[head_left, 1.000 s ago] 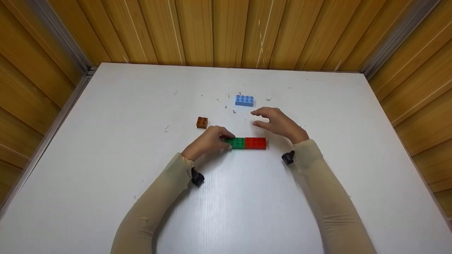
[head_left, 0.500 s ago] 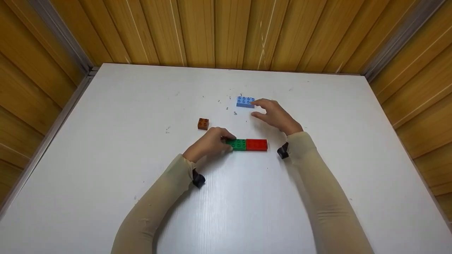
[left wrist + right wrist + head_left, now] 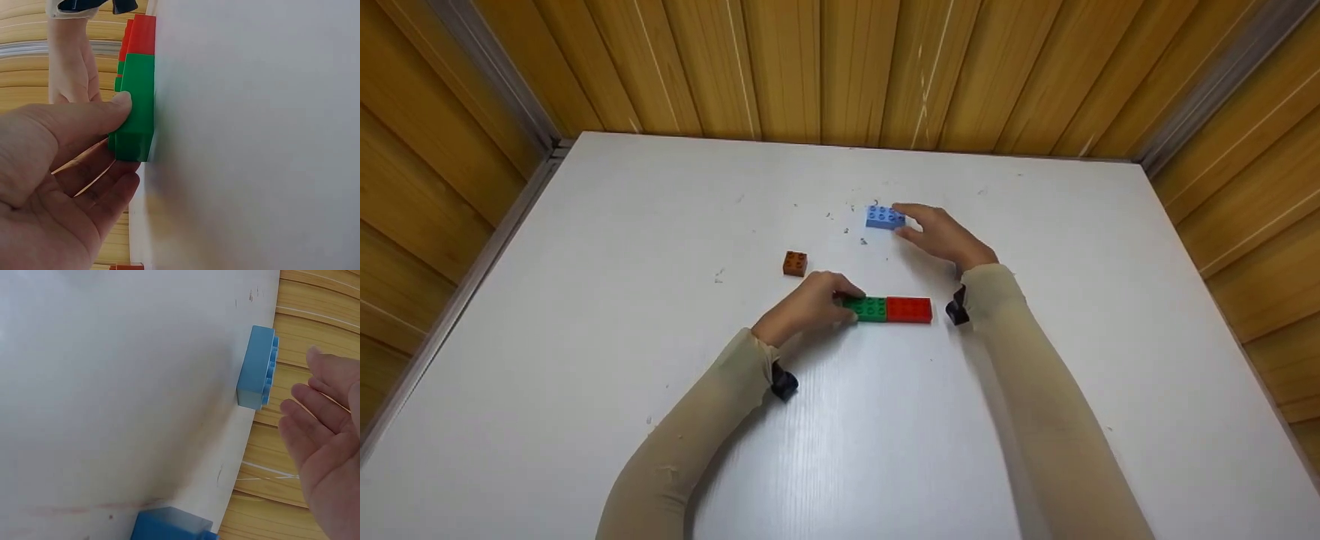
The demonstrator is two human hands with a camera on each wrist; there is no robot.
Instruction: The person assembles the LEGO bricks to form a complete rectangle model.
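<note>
Thumb and fingers of my left hand (image 3: 810, 304) pinch the left end of a green toy building brick (image 3: 870, 309), on both its long sides. End to end with it lies a red brick (image 3: 909, 310); both stand studs up on the white table. Farther back, my right hand (image 3: 949, 236) reaches over the right end of a light blue brick (image 3: 883, 217), thumb at the near side and fingertips at the far side. In the right wrist view the fingers (image 3: 306, 416) are spread loosely beside the blue brick (image 3: 257, 367), with a gap between.
A small brown brick (image 3: 795, 263) stands on the white table (image 3: 660, 225) beyond my left hand. Small dark marks dot the tabletop around the blue brick. Yellow wood-patterned walls (image 3: 787, 67) border the table. A darker blue block (image 3: 169, 524) shows at the right wrist view's bottom edge.
My right hand has moved left and away from me, from beside the blue brick to its right end. The left hand keeps its grip on the green brick.
</note>
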